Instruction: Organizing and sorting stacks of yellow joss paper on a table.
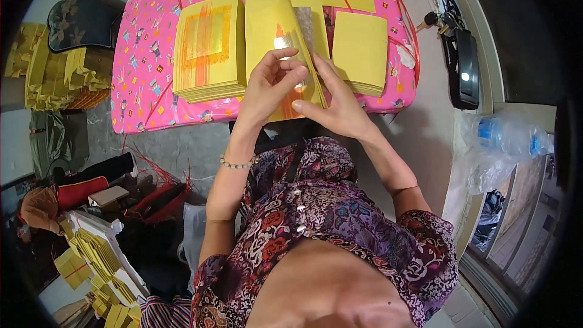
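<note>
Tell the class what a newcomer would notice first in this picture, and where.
The bright pink patterned tablecloth across the top probably strikes first, bearing stacks of yellow paper. Next come the left hand and right hand at its near edge, the right holding raised yellow sheets.

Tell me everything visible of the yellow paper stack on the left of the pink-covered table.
The yellow paper stack is a thick rectangular pile, its layered edges showing along the front. Its top bears a shiny golden square with orange edging and reddish-orange streaks running front to back. It lies flat on the pink printed cover, left of the middle pile; the left hand is nearby, not gripping it.
</note>
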A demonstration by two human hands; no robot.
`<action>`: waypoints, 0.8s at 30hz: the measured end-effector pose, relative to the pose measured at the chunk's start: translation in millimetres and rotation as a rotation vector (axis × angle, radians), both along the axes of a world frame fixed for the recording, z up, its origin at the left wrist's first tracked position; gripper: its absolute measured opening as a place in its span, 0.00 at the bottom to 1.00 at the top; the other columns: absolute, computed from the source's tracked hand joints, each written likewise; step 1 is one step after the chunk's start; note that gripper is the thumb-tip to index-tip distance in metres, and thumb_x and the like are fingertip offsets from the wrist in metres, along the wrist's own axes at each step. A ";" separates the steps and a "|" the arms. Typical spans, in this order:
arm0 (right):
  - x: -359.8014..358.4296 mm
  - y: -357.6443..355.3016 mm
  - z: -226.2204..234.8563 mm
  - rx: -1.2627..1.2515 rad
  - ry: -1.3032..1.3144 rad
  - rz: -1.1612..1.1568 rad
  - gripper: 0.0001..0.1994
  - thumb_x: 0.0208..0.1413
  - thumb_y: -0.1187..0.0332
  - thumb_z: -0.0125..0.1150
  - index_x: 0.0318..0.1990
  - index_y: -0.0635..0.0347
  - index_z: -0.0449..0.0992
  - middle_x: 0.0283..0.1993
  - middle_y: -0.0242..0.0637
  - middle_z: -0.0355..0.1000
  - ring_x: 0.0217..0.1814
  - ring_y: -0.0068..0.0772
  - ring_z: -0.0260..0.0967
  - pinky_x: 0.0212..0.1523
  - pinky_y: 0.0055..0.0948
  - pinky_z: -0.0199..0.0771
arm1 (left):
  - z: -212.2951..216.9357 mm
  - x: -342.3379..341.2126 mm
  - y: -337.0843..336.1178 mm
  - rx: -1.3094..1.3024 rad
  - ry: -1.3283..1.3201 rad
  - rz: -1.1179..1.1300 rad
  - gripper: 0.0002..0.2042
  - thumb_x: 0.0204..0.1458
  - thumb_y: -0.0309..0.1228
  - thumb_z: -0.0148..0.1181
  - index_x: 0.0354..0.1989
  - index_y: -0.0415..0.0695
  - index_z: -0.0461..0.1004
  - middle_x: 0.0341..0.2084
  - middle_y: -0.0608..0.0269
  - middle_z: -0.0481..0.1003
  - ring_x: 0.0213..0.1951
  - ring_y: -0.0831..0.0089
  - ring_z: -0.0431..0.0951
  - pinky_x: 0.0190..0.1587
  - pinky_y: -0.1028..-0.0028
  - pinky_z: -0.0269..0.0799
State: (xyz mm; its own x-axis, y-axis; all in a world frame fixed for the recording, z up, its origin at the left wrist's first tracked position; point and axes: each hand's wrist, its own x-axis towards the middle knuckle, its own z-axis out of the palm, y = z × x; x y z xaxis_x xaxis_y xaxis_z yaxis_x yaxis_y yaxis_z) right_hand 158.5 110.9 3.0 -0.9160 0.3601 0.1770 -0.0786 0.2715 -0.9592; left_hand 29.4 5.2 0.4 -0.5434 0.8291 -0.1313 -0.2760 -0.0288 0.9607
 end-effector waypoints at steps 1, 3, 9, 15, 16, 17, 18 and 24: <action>-0.8 -3.5 2.4 0.089 -0.001 -0.021 0.45 0.46 0.64 0.67 0.66 0.72 0.44 0.63 0.53 0.53 0.69 0.44 0.49 0.66 0.36 0.50 | -1.2 1.1 -0.7 0.008 0.002 -0.007 0.23 0.51 0.29 0.64 0.53 0.36 0.64 0.36 0.62 0.73 0.39 0.79 0.73 0.42 0.80 0.70; -1.8 -6.2 3.6 0.159 -0.050 -0.008 0.47 0.44 0.64 0.68 0.66 0.72 0.43 0.64 0.54 0.50 0.68 0.48 0.48 0.66 0.37 0.51 | -4.6 1.7 -0.1 0.016 -0.015 0.002 0.26 0.47 0.27 0.67 0.54 0.36 0.62 0.35 0.62 0.72 0.38 0.78 0.73 0.41 0.80 0.71; -3.0 -15.1 -0.3 0.291 -0.107 -0.060 0.48 0.44 0.64 0.68 0.66 0.70 0.41 0.66 0.54 0.45 0.69 0.52 0.46 0.66 0.39 0.51 | -5.3 4.0 -0.8 0.005 0.000 -0.009 0.28 0.45 0.28 0.69 0.54 0.36 0.62 0.34 0.63 0.72 0.36 0.78 0.73 0.39 0.80 0.71; 0.4 -12.2 -4.4 0.296 -0.125 -0.080 0.47 0.45 0.64 0.67 0.66 0.69 0.41 0.66 0.54 0.44 0.69 0.52 0.46 0.66 0.39 0.51 | -2.5 6.1 -4.0 -0.008 -0.052 0.009 0.24 0.47 0.25 0.66 0.51 0.36 0.63 0.30 0.64 0.74 0.31 0.81 0.74 0.35 0.82 0.70; 1.1 -11.2 -1.9 0.244 -0.118 -0.076 0.46 0.45 0.64 0.67 0.66 0.69 0.42 0.66 0.55 0.45 0.69 0.51 0.46 0.66 0.39 0.51 | -3.0 5.1 -4.3 -0.021 -0.053 0.011 0.22 0.47 0.25 0.65 0.50 0.36 0.64 0.28 0.65 0.75 0.30 0.82 0.74 0.35 0.83 0.70; 1.9 -10.0 -1.0 0.193 -0.111 -0.073 0.45 0.45 0.63 0.67 0.66 0.68 0.43 0.66 0.55 0.46 0.69 0.51 0.47 0.66 0.39 0.51 | -3.3 4.6 -4.1 -0.033 -0.055 0.014 0.20 0.48 0.24 0.64 0.49 0.36 0.65 0.27 0.66 0.75 0.29 0.82 0.73 0.34 0.83 0.69; 3.2 -8.4 -3.3 0.193 -0.114 -0.072 0.45 0.45 0.63 0.67 0.66 0.68 0.43 0.66 0.55 0.46 0.69 0.51 0.47 0.66 0.39 0.51 | -2.8 4.8 -3.9 -0.033 -0.058 0.014 0.20 0.48 0.24 0.64 0.49 0.36 0.65 0.27 0.66 0.75 0.29 0.82 0.73 0.34 0.83 0.69; 11.2 -5.0 -15.9 -0.034 -0.059 -0.049 0.40 0.51 0.66 0.64 0.66 0.68 0.46 0.67 0.52 0.49 0.69 0.44 0.49 0.65 0.38 0.54 | -7.8 4.0 -2.3 0.002 -0.041 0.028 0.14 0.50 0.24 0.63 0.45 0.37 0.69 0.26 0.67 0.76 0.27 0.85 0.71 0.32 0.84 0.67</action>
State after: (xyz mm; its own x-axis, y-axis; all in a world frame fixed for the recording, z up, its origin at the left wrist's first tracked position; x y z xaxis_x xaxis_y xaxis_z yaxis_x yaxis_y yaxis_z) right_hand 169.6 105.9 -12.9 -0.9053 0.4101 0.1104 -0.0093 0.2409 -0.9705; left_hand 33.3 2.9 -7.4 -0.5605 0.8140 -0.1522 -0.3142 -0.0390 0.9486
